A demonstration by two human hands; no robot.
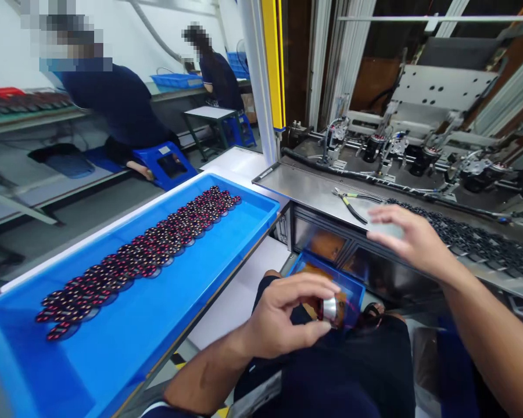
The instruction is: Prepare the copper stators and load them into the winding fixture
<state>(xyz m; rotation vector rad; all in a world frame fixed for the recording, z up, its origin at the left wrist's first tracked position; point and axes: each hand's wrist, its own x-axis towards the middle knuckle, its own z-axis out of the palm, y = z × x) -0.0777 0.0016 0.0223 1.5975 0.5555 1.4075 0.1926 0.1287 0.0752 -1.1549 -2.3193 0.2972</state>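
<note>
My left hand (283, 316) is above my lap, fingers and thumb curled round a small round part with a silver band (330, 309). Thin dark-red wires seem to trail from its right side, blurred. Over the front edge of the metal bench, my right hand (414, 238) has its fingers apart and holds nothing. Close to its fingertips lie cutting pliers (353, 209) with black and yellow-green handles. Beyond the right hand are rows of black slotted parts (475, 238) on the bench.
To the left, a long blue tray (192, 290) bears rows of dark round parts with reddish coils (143, 249). A machine with several fixtures (418, 151) stands behind the bench. Below is a blue bin (355, 290). Two people sit at a far worktable, back left.
</note>
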